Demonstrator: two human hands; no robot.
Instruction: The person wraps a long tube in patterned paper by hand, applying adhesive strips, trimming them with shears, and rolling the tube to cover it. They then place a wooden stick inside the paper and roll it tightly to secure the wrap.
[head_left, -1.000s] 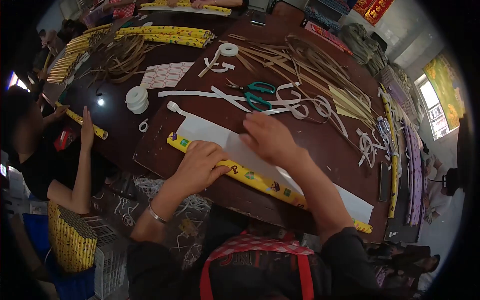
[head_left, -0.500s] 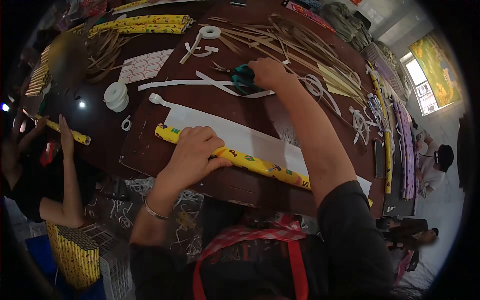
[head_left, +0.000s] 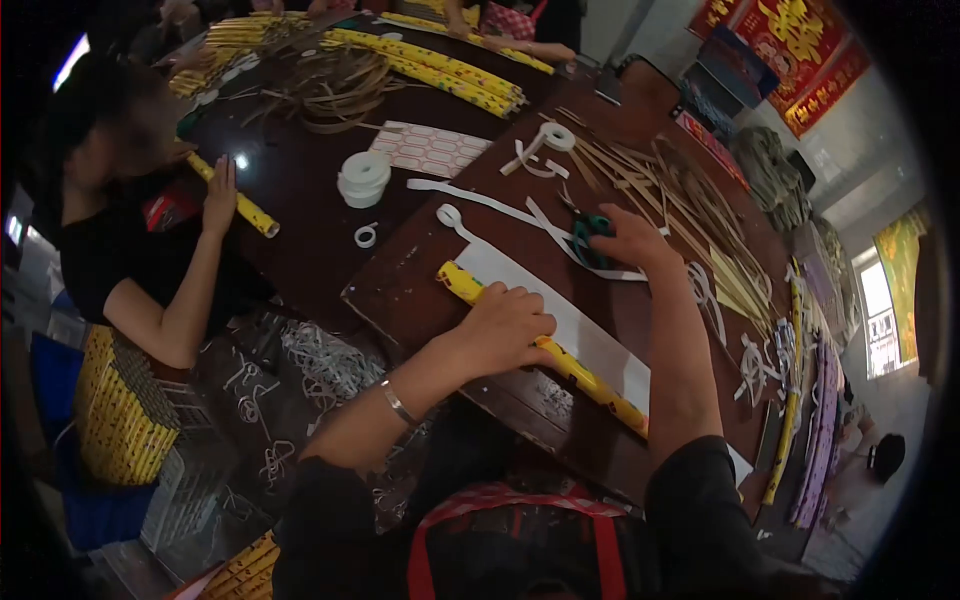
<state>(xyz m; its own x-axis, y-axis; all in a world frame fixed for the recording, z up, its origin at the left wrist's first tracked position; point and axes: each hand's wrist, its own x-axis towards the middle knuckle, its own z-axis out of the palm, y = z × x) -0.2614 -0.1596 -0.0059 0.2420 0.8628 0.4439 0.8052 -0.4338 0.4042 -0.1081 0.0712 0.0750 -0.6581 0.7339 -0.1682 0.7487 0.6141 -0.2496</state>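
A yellow printed roll (head_left: 585,385) lies slantwise over a white sheet (head_left: 560,300) on the brown table. My left hand (head_left: 505,325) is closed around the roll near its upper left part, pressing it down. My right hand (head_left: 635,240) reaches past the sheet, with thumb and fingers closed on the green handles of a pair of scissors (head_left: 588,232). The blades point away, up and left. White tape strips (head_left: 480,200) run beside and beneath the scissors. A small curl of white tape (head_left: 449,215) sits at the sheet's upper left corner.
White tape rolls (head_left: 363,180) and a sheet of red-framed labels (head_left: 430,148) lie to the left. Brown strips (head_left: 690,190) spread across the back. A co-worker's hand (head_left: 220,198) rests on another yellow roll (head_left: 250,212). Bundled yellow rolls (head_left: 130,410) stand lower left.
The view has swung left, so the table appears shifted right and more of the co-worker shows. My left hand stays on the roll, and my right hand stays at the scissors, which have not visibly moved.
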